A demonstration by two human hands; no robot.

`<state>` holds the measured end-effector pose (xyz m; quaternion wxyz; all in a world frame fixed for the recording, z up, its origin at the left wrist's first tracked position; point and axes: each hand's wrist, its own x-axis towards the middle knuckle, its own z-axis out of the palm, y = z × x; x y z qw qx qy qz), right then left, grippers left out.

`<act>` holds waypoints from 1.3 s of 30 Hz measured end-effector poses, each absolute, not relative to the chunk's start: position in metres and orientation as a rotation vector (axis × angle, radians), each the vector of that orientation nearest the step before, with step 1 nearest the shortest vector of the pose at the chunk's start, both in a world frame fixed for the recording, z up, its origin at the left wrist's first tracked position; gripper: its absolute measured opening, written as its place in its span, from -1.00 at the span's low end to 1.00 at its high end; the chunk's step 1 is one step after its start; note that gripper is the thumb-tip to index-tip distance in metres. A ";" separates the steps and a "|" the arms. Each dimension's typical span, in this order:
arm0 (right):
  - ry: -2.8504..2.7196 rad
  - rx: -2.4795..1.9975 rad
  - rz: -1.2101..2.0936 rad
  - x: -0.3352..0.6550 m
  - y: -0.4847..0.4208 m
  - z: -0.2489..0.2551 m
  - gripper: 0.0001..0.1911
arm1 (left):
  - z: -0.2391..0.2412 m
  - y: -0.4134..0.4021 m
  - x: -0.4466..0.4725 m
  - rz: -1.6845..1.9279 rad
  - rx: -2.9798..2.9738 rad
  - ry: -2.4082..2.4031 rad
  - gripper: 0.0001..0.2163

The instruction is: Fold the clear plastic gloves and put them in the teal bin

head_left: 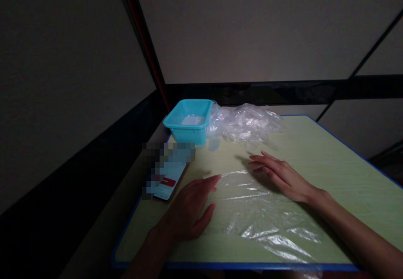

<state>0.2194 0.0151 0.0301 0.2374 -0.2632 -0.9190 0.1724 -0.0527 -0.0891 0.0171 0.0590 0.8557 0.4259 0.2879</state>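
A clear plastic bag [255, 212] lies spread on the table in front of me, wrinkled and shiny toward the near edge, where part of it hangs over. My left hand [193, 207] is at its left side, thumb apart from the extended fingers, with nothing in it. The fingertips are close to the bag's far left corner; I cannot tell whether they touch. Over the bag's far right corner is my right hand [280, 176], fingers stretched out and slightly spread, holding nothing. Whether it rests on the plastic is unclear.
A turquoise plastic basin [189, 133] with something pale inside stands at the far left. Beside it is a heap of crumpled clear plastic bags [248, 121]. A phone [171, 172], partly pixelated, lies left of my left hand. The pale green table [340, 174] has a blue edge; walls stand behind and left.
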 end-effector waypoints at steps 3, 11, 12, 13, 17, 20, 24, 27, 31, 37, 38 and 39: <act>-2.523 -0.754 0.398 0.219 0.016 0.028 -0.61 | 0.015 -0.090 -0.053 0.919 2.573 1.238 -0.51; -2.561 -0.776 0.339 0.217 0.018 0.027 -0.60 | 0.017 -0.088 -0.050 0.853 2.528 1.350 -0.54; -2.568 -0.782 0.339 0.217 0.018 0.026 -0.60 | 0.017 -0.087 -0.050 0.854 2.531 1.356 -0.54; -2.574 -0.788 0.342 0.217 0.019 0.025 -0.59 | 0.016 -0.087 -0.050 0.852 2.537 1.363 -0.55; -2.584 -0.819 0.364 0.217 0.021 0.020 -0.56 | 0.015 -0.086 -0.050 0.827 2.535 1.445 -0.59; -2.587 -0.835 0.362 0.218 0.022 0.016 -0.53 | 0.015 -0.084 -0.049 0.806 2.541 1.511 -0.59; -2.597 -0.859 0.352 0.218 0.025 0.013 -0.53 | 0.015 -0.082 -0.049 0.807 2.593 1.584 -0.60; -2.591 -0.859 0.342 0.217 0.026 0.013 -0.56 | 0.013 -0.080 -0.050 0.818 2.655 1.592 -0.61; -2.600 -0.754 0.323 0.215 0.025 0.021 -0.68 | 0.012 -0.080 -0.052 0.821 2.744 1.531 -0.68; -2.730 -0.586 0.443 0.226 -0.001 0.056 -0.83 | 0.015 -0.083 -0.051 0.804 2.819 1.438 -0.74; -2.786 -0.591 0.439 0.231 -0.009 0.062 -0.83 | 0.016 -0.083 -0.050 0.807 2.821 1.424 -0.73; -2.837 -0.585 0.420 0.236 -0.018 0.068 -0.83 | 0.017 -0.083 -0.050 0.815 2.820 1.409 -0.73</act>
